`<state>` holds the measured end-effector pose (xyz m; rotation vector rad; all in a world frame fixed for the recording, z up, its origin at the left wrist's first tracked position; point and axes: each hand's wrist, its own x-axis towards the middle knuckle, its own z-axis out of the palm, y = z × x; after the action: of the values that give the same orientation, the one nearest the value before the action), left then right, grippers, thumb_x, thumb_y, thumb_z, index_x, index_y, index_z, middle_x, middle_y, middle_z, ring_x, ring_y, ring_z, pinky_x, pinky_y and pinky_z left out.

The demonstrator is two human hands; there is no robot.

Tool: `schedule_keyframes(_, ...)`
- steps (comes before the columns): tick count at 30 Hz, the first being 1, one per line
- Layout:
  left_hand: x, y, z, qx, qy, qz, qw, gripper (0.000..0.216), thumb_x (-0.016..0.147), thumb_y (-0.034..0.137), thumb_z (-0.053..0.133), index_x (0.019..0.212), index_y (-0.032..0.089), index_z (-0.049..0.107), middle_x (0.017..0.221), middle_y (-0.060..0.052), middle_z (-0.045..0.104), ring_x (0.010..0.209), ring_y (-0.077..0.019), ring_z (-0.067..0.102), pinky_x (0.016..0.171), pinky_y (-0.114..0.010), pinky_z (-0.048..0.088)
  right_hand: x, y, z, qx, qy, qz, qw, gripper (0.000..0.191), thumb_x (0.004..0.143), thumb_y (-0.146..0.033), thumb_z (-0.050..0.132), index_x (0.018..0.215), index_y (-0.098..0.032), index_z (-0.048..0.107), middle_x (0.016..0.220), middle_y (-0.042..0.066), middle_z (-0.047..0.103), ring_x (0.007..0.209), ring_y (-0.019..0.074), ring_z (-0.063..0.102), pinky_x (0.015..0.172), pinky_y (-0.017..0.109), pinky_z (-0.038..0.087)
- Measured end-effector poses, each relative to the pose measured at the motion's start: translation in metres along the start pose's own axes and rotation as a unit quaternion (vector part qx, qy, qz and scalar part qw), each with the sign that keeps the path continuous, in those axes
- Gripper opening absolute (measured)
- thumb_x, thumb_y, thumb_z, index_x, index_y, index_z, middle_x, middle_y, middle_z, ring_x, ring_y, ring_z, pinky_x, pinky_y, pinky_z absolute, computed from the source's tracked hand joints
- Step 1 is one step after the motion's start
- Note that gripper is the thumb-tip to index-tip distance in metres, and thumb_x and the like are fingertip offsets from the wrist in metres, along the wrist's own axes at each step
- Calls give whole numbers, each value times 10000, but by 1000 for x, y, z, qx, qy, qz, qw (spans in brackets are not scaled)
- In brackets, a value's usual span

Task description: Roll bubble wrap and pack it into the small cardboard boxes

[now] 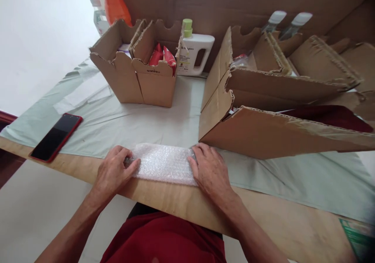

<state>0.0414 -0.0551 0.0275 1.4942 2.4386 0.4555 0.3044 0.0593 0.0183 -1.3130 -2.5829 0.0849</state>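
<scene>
Bubble-wrap bundle (163,163) between both hands; cardboard boxes (137,75) behind.

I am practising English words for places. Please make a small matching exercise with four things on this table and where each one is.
Things:
1. bubble-wrap bundle
2. phone
3. white jug
4. red packets

Places:
A. behind the small boxes
B. between both hands at the table edge
C. inside a small cardboard box
D. far left, beside the left hand

Pairs: 1-B, 2-D, 3-A, 4-C
</scene>
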Motion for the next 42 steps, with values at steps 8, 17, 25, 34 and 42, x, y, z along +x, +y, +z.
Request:
schedule_keyframes(8,17,17,-23,-96,-39,33,994,210,822,435,506,834,236,571,776,-10,654,709,-207,613,665,-325,458,-49,-6,-29,364,-55,130,921,244,939,-305,583,1166,-228,628,887,12,724,681,163,665,651,277,514)
schedule_keyframes(17,106,93,-1,30,-107,319,941,505,842,175,596,1346,162,612,1032,-96,737,1014,-306,676,898,-433,526,-97,-43,-18,425,-79,95,897,468,955,-201,518,1411,-231,620,1052,67,751,814,183,701,769,315,577)
schedule_keyframes(25,-5,35,-1,-95,-68,440,890,567,832,47,493,1363,229,579,1406,-126,610,1404,-317,483,1127,-531,467,-86,-32,-25,533,-133,181,816,337,941,-344,577,1194,-189,735,796,28,705,702,187,655,692,309,556)
schedule_keyframes(34,-54,31,29,-104,-60,490,863,378,915,131,638,1287,185,598,1230,-125,732,1239,-312,612,1087,-543,437,-85,-23,-33,591,-188,229,751,394,848,-386,654,1172,-177,735,737,-3,626,643,146,577,610,267,514)
schedule_keyframes(42,-43,27,31,-199,-44,460,864,410,922,31,539,1302,179,585,1107,-120,758,1086,-258,689,951,-464,525,-93,-10,-43,494,-129,131,850,443,854,-255,660,1295,-232,671,961,39,717,752,166,660,702,291,598)
